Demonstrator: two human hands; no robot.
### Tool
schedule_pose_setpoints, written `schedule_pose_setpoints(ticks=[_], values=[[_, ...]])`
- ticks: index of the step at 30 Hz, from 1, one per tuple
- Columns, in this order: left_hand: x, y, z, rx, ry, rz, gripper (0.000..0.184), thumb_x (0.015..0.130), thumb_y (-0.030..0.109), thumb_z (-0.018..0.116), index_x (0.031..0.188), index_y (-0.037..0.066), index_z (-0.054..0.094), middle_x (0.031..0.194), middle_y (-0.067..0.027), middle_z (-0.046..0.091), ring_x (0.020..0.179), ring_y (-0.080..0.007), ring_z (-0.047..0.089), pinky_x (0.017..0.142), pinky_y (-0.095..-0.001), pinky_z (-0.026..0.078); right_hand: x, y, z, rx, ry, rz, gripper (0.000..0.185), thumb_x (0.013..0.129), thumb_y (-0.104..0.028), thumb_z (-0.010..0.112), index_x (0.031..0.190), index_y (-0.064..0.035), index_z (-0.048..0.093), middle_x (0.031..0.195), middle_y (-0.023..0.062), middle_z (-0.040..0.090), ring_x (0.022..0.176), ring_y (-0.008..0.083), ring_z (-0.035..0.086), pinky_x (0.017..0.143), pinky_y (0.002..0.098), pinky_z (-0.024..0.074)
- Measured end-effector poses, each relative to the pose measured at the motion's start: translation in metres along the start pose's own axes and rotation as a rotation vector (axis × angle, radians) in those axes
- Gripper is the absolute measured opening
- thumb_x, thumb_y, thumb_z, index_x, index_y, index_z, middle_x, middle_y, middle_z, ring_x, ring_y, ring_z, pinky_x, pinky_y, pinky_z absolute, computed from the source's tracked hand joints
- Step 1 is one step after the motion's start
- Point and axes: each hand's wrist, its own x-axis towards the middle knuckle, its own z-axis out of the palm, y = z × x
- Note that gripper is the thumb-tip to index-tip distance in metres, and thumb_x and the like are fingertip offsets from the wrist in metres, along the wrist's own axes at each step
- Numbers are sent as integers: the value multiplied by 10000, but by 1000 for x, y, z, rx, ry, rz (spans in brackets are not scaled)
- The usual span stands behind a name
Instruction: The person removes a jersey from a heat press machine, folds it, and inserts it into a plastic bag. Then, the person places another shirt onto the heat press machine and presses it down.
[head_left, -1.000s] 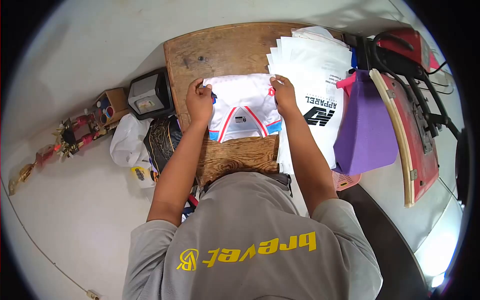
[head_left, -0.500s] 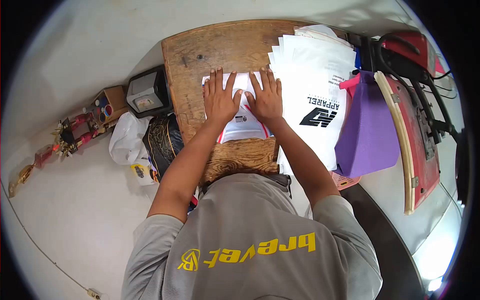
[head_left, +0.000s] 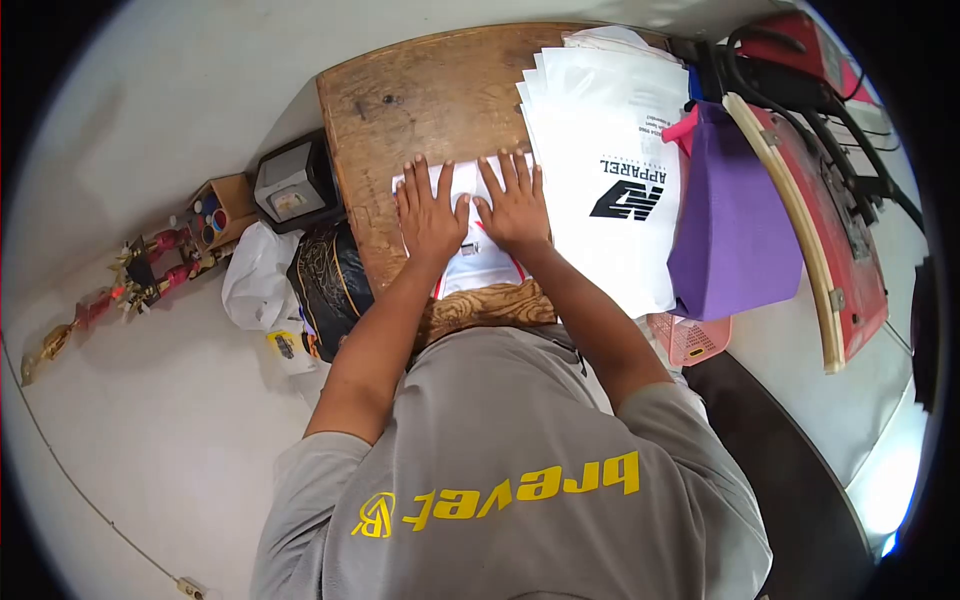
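A folded white shirt point(head_left: 482, 277) with red trim and a small dark label lies on the wooden table point(head_left: 440, 80), close to its front edge. My left hand point(head_left: 433, 220) rests flat on the left part of the shirt, fingers stretched out and slightly spread. On the right part my right hand point(head_left: 514, 210) lies the same way, palm down. The two thumbs point at each other with a narrow gap between them. Both hands cover much of the cloth, and neither grasps it.
A fanned stack of white printed plastic bags point(head_left: 620, 150) lies right of the shirt. Beyond it stand a purple bag point(head_left: 735, 220) and a red machine point(head_left: 850, 250) with a black frame. A pink basket point(head_left: 695, 340) sits below. Left are a black box point(head_left: 292, 185) and a white plastic bag point(head_left: 262, 275).
Both hands and the shirt under them have shifted toward my body, nearer the table's front edge. The hands stay flat. The camera view has also tilted slightly.
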Motion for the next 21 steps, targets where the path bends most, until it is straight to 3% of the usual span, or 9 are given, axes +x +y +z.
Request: schedule_pose_setpoints(ticks=[2, 5, 13, 18, 21], values=[[-26, 0, -5, 6, -30, -15, 620, 1023, 432, 563, 1567, 141, 511, 1662, -307, 335, 1528, -517, 319, 1226, -649, 272, -24, -10, -1, 17, -19, -9, 662, 1063, -471, 515, 1636, -155, 415, 1661, 250, 378, 1577, 455, 276, 1284, 642, 138], [-65, 1, -9, -4, -44, -18, 628, 1019, 423, 571, 1576, 141, 502, 1672, -305, 324, 1535, -518, 309, 1233, -648, 263, -58, -25, 7, 76, 0, 21, 668, 1035, -445, 563, 1631, -176, 429, 1677, 233, 367, 1585, 443, 271, 1287, 642, 131], [-128, 6, -21, -5, -66, 0, 639, 1035, 431, 547, 1593, 129, 474, 1681, -304, 300, 1553, -509, 275, 1252, -637, 219, -121, -47, 9, 48, -9, 26, 663, 1046, -459, 544, 1634, -176, 425, 1677, 228, 364, 1587, 439, 263, 1285, 635, 150], [-125, 17, -31, -62, -64, -12, 674, 985, 336, 614, 1587, 78, 455, 1684, -327, 256, 1581, -520, 193, 1265, -643, 178, -127, -42, -7, 79, 47, 8, 639, 1043, -420, 561, 1614, -152, 453, 1682, 237, 348, 1599, 441, 224, 1284, 628, 165], [-115, 44, -39, -158, 44, 54, 698, 895, 217, 687, 1552, 75, 498, 1680, -302, 288, 1575, -528, 208, 1252, -672, 184, -130, -16, -39, 88, 115, 123, 632, 953, -308, 661, 1536, -97, 539, 1656, 275, 364, 1579, 480, 248, 1269, 640, 204]])
